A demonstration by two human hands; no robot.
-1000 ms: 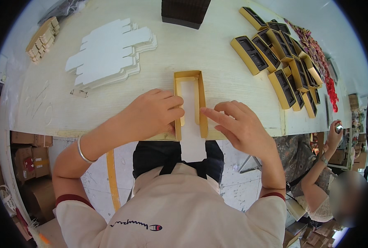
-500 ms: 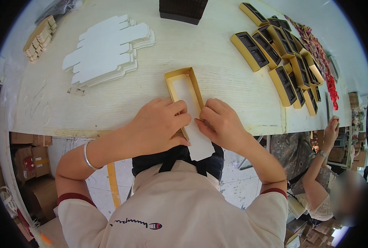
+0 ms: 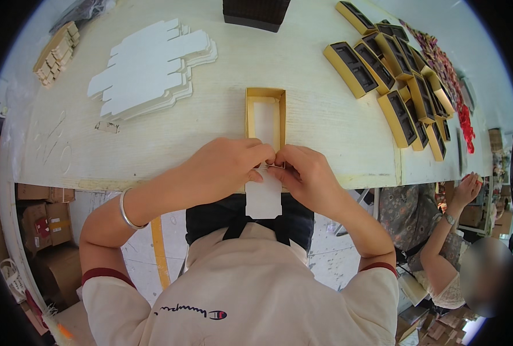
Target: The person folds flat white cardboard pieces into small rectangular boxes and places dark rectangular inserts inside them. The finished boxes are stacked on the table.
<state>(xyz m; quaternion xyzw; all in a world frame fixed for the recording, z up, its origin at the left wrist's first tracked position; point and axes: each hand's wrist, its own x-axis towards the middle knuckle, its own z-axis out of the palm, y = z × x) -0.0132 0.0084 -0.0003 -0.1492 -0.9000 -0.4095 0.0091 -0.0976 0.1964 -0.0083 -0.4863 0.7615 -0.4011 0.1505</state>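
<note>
A narrow gold cardboard box with a white inside lies open on the pale wooden table, its long side running away from me. My left hand and my right hand meet at its near end, fingertips pinching the box's near edge together. A white flap of the box hangs over the table's front edge below my hands. A thin bracelet circles my left wrist.
A stack of flat white die-cut box blanks lies at the left. Several finished gold boxes with dark inserts line the right. A dark box stands at the far edge, small wooden pieces far left. Another person sits at lower right.
My hands have drawn together at the box's near end. The box has straightened from a tilt and its white flap now hangs below my fingers.
</note>
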